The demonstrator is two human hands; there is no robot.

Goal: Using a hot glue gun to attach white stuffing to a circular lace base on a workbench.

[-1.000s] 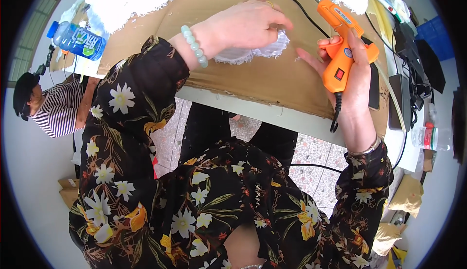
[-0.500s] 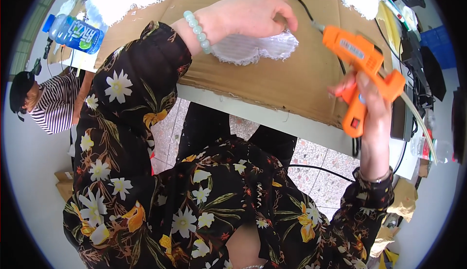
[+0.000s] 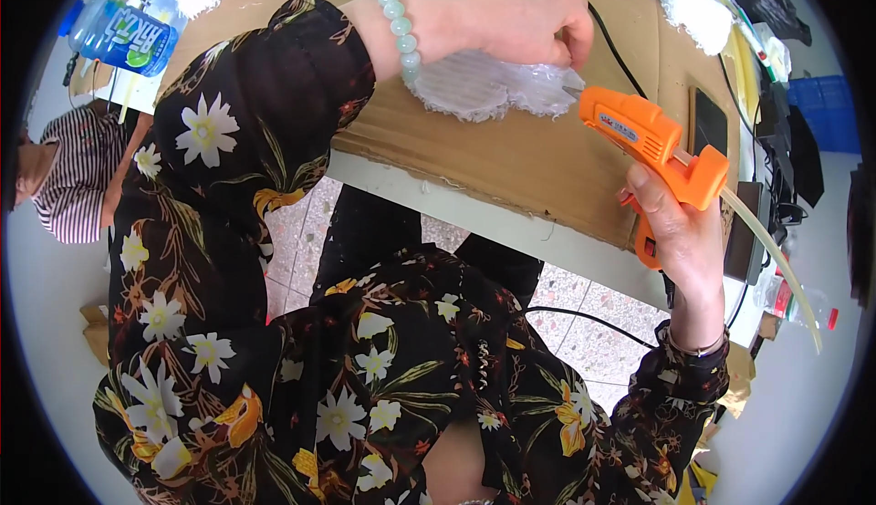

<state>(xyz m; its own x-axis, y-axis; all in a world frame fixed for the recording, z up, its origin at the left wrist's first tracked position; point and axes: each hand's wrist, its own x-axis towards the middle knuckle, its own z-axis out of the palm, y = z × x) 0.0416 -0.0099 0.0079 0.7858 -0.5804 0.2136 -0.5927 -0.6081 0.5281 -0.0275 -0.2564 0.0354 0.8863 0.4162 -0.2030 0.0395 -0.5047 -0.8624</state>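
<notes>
My left hand (image 3: pixel 520 17), with a pale green bead bracelet on its wrist, is closed in a pinch at the upper edge of a white piece of fringed, fuzzy fabric (image 3: pixel 484 85). The fingertips partly hide that edge. My right hand (image 3: pixel 680 222) is wrapped round the handle of an orange hot glue gun (image 3: pixel 630 122). A long translucent glue stick (image 3: pixel 771 249) sticks out of the gun's back. Its metal nozzle points left, close beside or touching the fabric's right end; I cannot tell which.
Brown cardboard (image 3: pixel 511 172) covers the table. A blue-capped bottle (image 3: pixel 123 38) is at the far left, near a person in a striped shirt (image 3: pixel 78 172). More white fluffy material (image 3: pixel 689 3) lies at the far right. A dark phone (image 3: pixel 707 126) and a black cord (image 3: pixel 607 35) are behind the gun.
The glue gun has swung left and down, bringing its nozzle to the fabric's right end. My left hand and the fabric have shifted right. The view has turned slightly.
</notes>
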